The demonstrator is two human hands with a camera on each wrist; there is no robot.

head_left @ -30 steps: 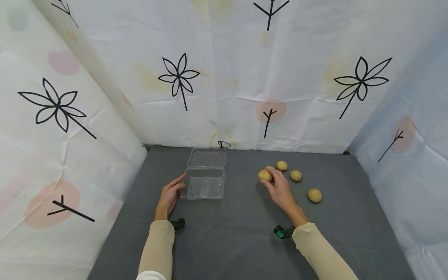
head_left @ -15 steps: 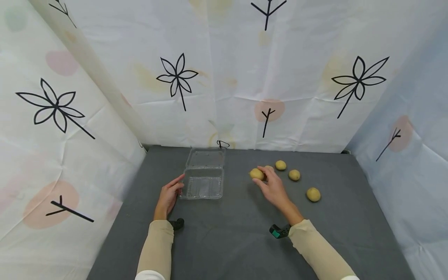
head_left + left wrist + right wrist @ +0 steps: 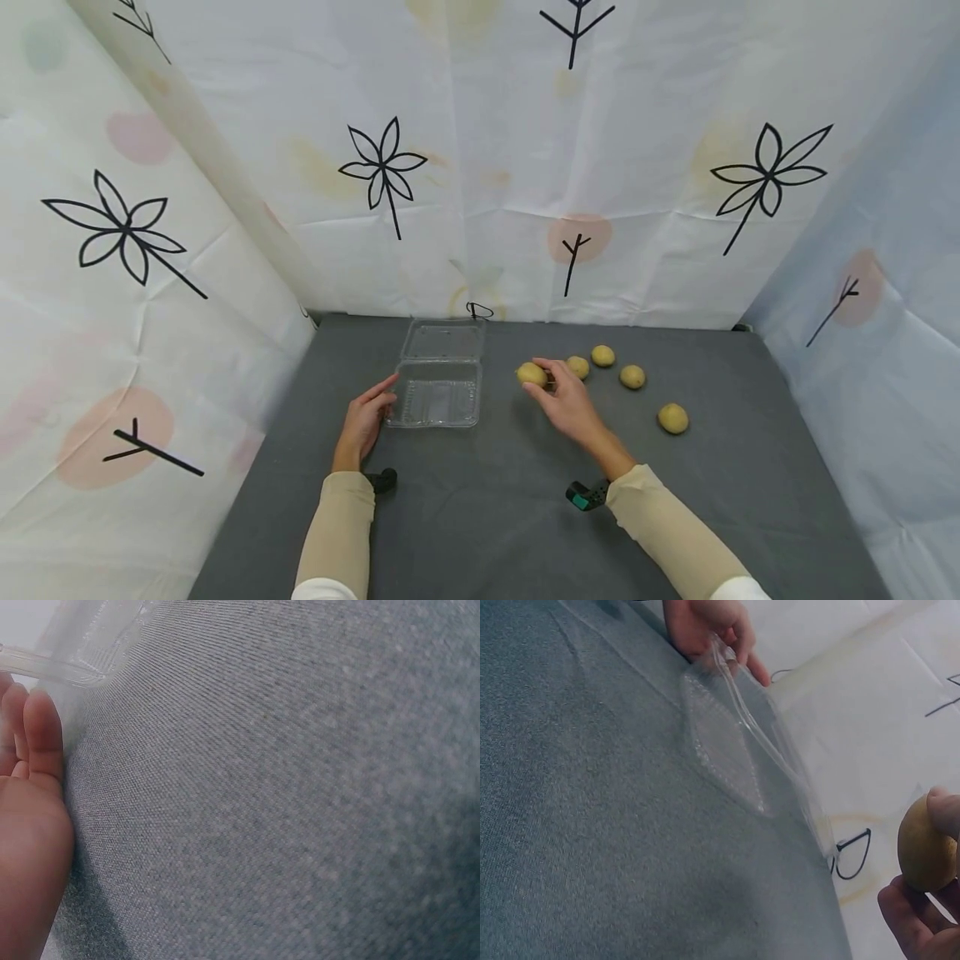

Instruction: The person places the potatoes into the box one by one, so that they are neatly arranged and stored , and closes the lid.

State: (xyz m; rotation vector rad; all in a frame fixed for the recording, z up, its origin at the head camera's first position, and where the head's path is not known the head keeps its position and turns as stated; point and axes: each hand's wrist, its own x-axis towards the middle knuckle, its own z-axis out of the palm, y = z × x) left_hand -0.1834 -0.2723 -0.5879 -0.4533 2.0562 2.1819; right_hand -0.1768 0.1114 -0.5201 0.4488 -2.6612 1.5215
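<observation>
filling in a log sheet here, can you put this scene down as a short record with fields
container: clear plastic clamshell box, lid open away from the person, no fruit inside
loose fruit: four, yellow and lemon-like, lying apart to the right of the box
right hand: pinches a fifth yellow fruit above the table, between the box and the loose ones
left hand: touches the left side of the box
surface: grey cloth
backdrop: white curtain with black plant outlines

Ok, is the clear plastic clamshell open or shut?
The clear plastic clamshell is open: in the head view, its lid lies folded back behind the uncovered base.
</observation>
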